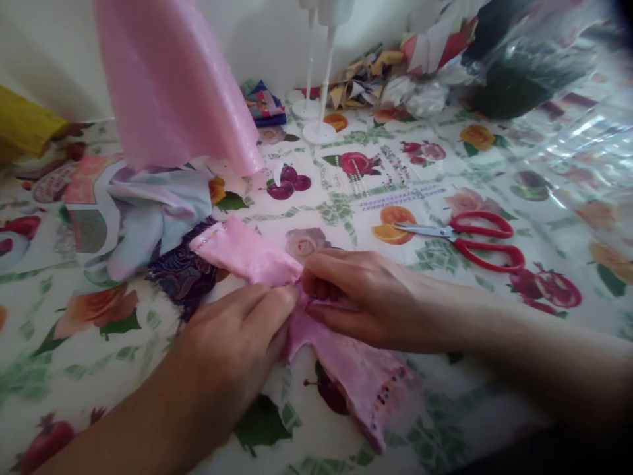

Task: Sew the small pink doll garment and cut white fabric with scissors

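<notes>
Pink, faintly shiny fabric strip [247, 254] sits gathered at its middle, clamped in the grip of both bare hands: the left hand [252, 320] pinches it with thumb and forefinger, and the curled fingers of the right hand [353, 297] close on it just beside. From the grip, one end spreads away to the far left and the other toward the near right, where small dark and coloured beads [388, 394] line its edge. Under the far-left end lies a dark paisley scrap [180, 274], and past that a crumpled pastel cloth [165, 198]. Right of the grip, beyond the wrist, red-handled scissors [451, 232] lie with their blades pointing left. Straight ahead, farther off, rows of tiny stick-on beads [356, 173] rest on the fruit-and-rose printed surface [148, 356], with two white stands [319, 133] behind them. Ahead and left, a large pink sheet [168, 86] rises before a pale wall; what holds it up cannot be told. Far ahead to the right are piled fabric scraps [366, 84] and clear plastic wrapping [583, 145]; a yellow cloth [30, 125] lies far left.
</notes>
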`<move>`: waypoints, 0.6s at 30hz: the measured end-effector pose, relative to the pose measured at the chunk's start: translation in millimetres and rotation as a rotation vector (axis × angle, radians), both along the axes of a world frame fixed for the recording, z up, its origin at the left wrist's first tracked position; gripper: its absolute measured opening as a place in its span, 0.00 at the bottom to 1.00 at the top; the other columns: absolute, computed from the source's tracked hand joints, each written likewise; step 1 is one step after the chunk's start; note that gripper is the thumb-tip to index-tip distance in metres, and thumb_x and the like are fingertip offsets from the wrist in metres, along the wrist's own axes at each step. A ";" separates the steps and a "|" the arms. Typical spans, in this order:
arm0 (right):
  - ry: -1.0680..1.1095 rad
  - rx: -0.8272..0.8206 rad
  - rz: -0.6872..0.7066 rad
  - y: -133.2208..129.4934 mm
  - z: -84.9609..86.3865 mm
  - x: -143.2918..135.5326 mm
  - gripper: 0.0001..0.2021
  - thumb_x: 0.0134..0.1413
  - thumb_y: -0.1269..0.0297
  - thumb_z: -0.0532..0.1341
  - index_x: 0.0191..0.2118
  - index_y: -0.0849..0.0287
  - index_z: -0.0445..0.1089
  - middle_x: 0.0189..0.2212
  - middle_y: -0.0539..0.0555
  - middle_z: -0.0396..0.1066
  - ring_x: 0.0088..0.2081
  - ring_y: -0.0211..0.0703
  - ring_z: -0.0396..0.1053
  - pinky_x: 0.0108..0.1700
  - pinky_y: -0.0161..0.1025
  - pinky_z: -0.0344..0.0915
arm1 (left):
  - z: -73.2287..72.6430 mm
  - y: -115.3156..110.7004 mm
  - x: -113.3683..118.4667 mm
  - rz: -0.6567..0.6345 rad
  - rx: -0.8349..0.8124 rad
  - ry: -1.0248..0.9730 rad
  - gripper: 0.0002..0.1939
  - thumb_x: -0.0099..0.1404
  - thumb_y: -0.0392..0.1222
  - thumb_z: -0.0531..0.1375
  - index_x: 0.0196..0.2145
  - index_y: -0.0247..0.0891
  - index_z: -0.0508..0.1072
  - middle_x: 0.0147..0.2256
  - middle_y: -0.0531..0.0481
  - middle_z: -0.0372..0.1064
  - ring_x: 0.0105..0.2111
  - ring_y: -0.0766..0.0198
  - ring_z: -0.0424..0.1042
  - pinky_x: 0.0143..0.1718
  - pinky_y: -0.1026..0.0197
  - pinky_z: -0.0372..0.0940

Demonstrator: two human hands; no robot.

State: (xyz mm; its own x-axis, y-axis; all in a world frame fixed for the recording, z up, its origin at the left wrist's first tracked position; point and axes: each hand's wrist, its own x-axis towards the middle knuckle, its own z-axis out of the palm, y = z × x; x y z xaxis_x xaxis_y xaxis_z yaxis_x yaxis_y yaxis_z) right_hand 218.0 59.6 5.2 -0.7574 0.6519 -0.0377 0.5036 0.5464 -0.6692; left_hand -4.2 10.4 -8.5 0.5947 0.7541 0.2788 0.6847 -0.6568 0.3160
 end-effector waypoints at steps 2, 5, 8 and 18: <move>0.003 -0.006 -0.002 0.6 -0.1 -0.7 0.04 0.56 0.70 0.60 0.36 0.61 0.63 0.33 0.50 0.65 0.32 0.35 0.61 0.33 0.36 0.57 | -1.7 0.7 1.2 -0.023 0.022 0.021 0.11 0.71 0.36 0.53 0.49 0.36 0.69 0.39 0.44 0.73 0.35 0.57 0.73 0.35 0.53 0.71; -0.006 -0.004 -0.011 0.9 -0.5 -1.2 0.04 0.57 0.70 0.60 0.37 0.61 0.63 0.33 0.51 0.65 0.32 0.36 0.62 0.34 0.36 0.58 | -2.2 0.7 2.3 -0.083 0.042 0.043 0.13 0.70 0.35 0.55 0.51 0.36 0.69 0.41 0.43 0.72 0.37 0.55 0.73 0.35 0.53 0.71; 0.005 0.009 -0.018 0.3 -1.4 -1.0 0.03 0.57 0.69 0.60 0.37 0.62 0.64 0.33 0.51 0.66 0.33 0.36 0.62 0.34 0.36 0.58 | -0.8 1.5 3.5 -0.118 0.065 0.043 0.09 0.70 0.33 0.55 0.47 0.35 0.71 0.40 0.43 0.72 0.37 0.54 0.72 0.34 0.52 0.69; 0.019 -0.002 0.004 2.6 1.7 1.4 0.03 0.56 0.72 0.58 0.37 0.60 0.62 0.35 0.51 0.66 0.33 0.36 0.63 0.35 0.35 0.59 | 2.7 2.0 5.1 -0.096 0.065 0.059 0.07 0.71 0.32 0.53 0.42 0.36 0.72 0.40 0.46 0.71 0.35 0.59 0.70 0.33 0.55 0.66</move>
